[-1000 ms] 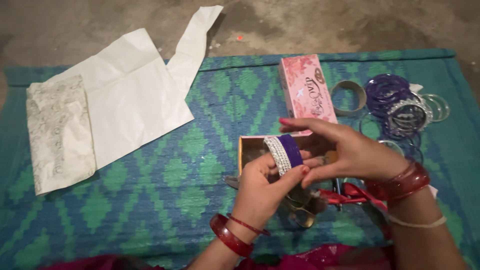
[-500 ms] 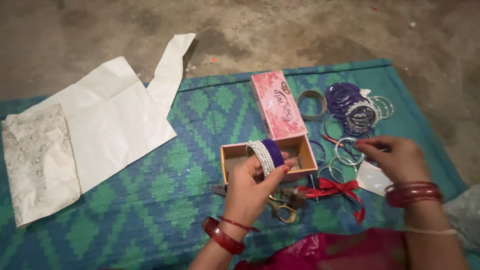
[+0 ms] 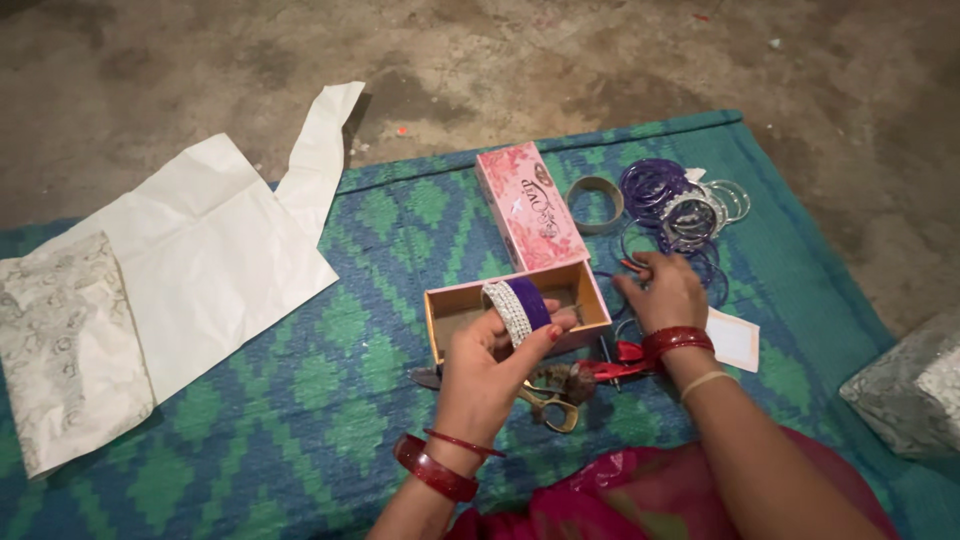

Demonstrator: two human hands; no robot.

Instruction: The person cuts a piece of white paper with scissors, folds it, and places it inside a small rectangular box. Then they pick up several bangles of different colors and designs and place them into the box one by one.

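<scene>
My left hand (image 3: 488, 372) holds a stack of bangles (image 3: 516, 308), silver-studded ones beside purple ones, just over the open cardboard box (image 3: 447, 305). My right hand (image 3: 662, 291) rests palm down on loose bangles (image 3: 706, 264) lying on the mat to the right of the box; whether its fingers grip one is hidden. The box's pink lid (image 3: 528, 205) lies behind the box. Further back sit a pile of purple and silver bangles (image 3: 672, 201) and a wide gold-coloured bangle (image 3: 594, 204).
Scissors (image 3: 548, 403) and a red ribbon (image 3: 620, 366) lie in front of the box on the green and blue woven mat (image 3: 300, 400). White paper (image 3: 215, 240) and patterned wrapping paper (image 3: 65, 345) lie at the left, a white card (image 3: 735, 340) and a wrapped parcel (image 3: 905, 390) at the right.
My right hand has left the bangle stack, swung out right, then come back onto the loose bangles beside the box. My left hand keeps hold of the stack. The view has shifted.
</scene>
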